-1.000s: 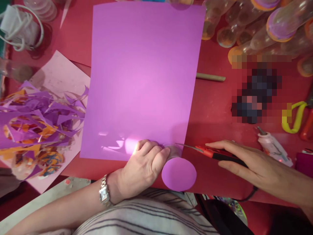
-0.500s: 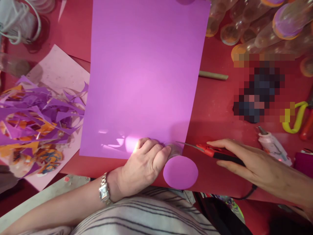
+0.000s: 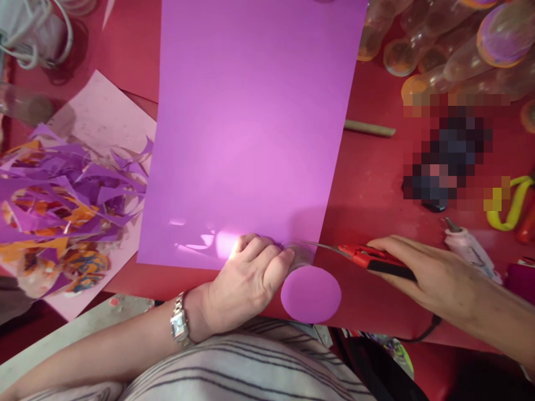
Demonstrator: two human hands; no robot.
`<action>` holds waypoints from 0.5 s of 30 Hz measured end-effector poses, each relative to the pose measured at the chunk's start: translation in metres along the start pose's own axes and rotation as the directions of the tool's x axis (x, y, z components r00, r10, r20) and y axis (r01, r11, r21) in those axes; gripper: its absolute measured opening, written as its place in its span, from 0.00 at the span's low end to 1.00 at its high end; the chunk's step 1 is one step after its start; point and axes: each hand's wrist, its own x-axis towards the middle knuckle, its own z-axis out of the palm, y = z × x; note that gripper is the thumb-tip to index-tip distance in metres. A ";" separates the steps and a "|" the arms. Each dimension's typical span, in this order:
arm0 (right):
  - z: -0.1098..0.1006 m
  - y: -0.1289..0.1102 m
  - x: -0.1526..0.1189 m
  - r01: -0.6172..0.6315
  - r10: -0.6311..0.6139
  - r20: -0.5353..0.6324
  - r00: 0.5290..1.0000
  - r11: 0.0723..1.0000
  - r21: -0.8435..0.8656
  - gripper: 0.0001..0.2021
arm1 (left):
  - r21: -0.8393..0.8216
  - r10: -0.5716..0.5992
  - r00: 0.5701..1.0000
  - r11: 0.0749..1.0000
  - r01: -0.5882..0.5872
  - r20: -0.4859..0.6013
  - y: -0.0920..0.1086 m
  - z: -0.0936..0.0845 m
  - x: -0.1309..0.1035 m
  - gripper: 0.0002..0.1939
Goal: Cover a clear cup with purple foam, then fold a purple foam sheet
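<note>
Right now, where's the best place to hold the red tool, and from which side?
I'd grip the red tool by its thick red-and-black handle, coming from the right, like the right hand does. The handle end faces right, while the thin, pointed tip aims left, toward the left hand, so probably don't grab there.

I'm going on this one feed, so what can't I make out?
In the head view:
Clear container: partly hidden by the left hand.
Red-and-black tool: rear hidden by the right hand; tip too fine to tell if touching.
Purple sheet: far edge cut off by the frame's top.
Dark object: pixelated beyond recognition.
</note>
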 end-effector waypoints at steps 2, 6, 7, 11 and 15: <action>0.003 0.002 -0.001 0.018 -0.019 0.051 0.999 1.000 0.024 0.16 | 0.004 -0.004 1.000 1.000 0.004 -0.002 0.001 0.000 0.001 0.14; 0.010 0.003 -0.004 -0.016 0.015 -0.041 0.999 0.999 -0.039 0.14 | 0.023 0.005 1.000 1.000 -0.005 -0.014 0.000 -0.001 0.002 0.12; 0.010 0.003 -0.005 -0.012 0.009 -0.051 0.999 0.998 -0.057 0.13 | 0.027 0.008 1.000 1.000 -0.007 -0.015 0.000 -0.001 0.002 0.11; 0.013 0.006 -0.007 0.049 -0.052 -0.026 0.998 0.992 -0.117 0.10 | 0.028 0.017 1.000 0.999 -0.016 -0.013 -0.001 0.000 0.001 0.10; 0.017 0.000 -0.009 -0.024 0.003 -0.103 0.995 0.980 -0.199 0.11 | 0.031 0.013 0.999 0.999 -0.012 -0.029 0.000 0.000 0.001 0.09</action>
